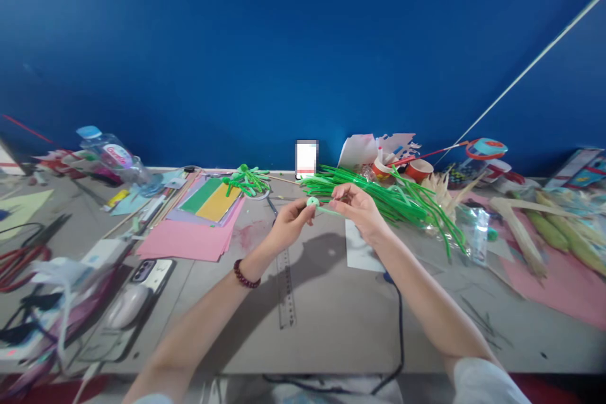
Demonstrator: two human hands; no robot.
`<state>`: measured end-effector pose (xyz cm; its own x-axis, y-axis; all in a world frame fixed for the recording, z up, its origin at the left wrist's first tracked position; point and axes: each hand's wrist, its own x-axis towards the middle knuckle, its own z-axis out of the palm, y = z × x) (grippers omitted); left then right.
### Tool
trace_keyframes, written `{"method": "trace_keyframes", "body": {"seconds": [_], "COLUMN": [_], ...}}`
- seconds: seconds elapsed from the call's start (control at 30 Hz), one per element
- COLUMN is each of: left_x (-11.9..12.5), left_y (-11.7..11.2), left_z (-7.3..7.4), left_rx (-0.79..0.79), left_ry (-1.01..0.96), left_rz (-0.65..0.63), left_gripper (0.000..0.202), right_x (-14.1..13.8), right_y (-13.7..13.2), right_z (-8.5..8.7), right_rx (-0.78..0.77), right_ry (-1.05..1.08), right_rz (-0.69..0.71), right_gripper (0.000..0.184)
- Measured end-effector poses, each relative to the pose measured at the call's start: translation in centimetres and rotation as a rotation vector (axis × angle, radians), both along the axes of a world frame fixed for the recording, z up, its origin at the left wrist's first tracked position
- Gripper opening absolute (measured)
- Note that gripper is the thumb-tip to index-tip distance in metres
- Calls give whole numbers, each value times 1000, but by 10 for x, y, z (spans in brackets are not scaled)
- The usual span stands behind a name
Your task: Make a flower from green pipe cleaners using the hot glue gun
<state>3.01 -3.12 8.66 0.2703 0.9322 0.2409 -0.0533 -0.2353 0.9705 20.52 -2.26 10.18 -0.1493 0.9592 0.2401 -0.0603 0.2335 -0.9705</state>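
Over the gray counter (331, 328), pinched a green fuzzy wire (318, 205) with left hand (288, 224) and right hand (357, 208) to keep its curl tight.

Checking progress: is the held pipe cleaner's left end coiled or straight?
Coiled: the pipe cleaner ends in a small ring at the left hand; the right hand pinches its straight part.

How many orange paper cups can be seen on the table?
2. One orange cup stands at the back of the table, behind the green pipe cleaner pile; a second orange cup, with things in it, is to its left. Clutter may hide more.
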Motion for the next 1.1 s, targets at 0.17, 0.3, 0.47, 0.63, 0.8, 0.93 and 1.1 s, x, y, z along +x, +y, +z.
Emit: {"method": "trace_keyframes", "body": {"seconds": [0.17, 0.3, 0.47, 0.63, 0.8, 0.93, 1.1], "left_x": [-4, -6, -9, -9, -10, -12, -11], "left_y": [5, 12, 15, 14, 13, 11, 10], "left_z": [-6, -13, -16, -15, -14, -11, -7], "left_rx": [-3, -4, -37, -36, -79, -122, -126], "left_ry": [54, 65, 64, 65, 44, 30, -6], "left_rz": [33, 73, 101, 74, 74, 70, 70], "left_gripper": [38, 38, 40, 40, 40, 40, 37], "right_x": [3, 10, 19, 18, 14, 13, 13], "right_y": [2, 4, 8, 9, 5, 5, 6], "right_z": [6, 5, 3, 5, 7, 6, 4], "right_rx": [23, 64, 79, 47, -44, -103, -133], "right_ry": [136, 134, 118, 188, 301, 361, 408], "right_rz": [-49, -88, -82, 58, 248, 334, 371], "right_gripper": [31, 23, 17, 16, 18, 15, 10]}}
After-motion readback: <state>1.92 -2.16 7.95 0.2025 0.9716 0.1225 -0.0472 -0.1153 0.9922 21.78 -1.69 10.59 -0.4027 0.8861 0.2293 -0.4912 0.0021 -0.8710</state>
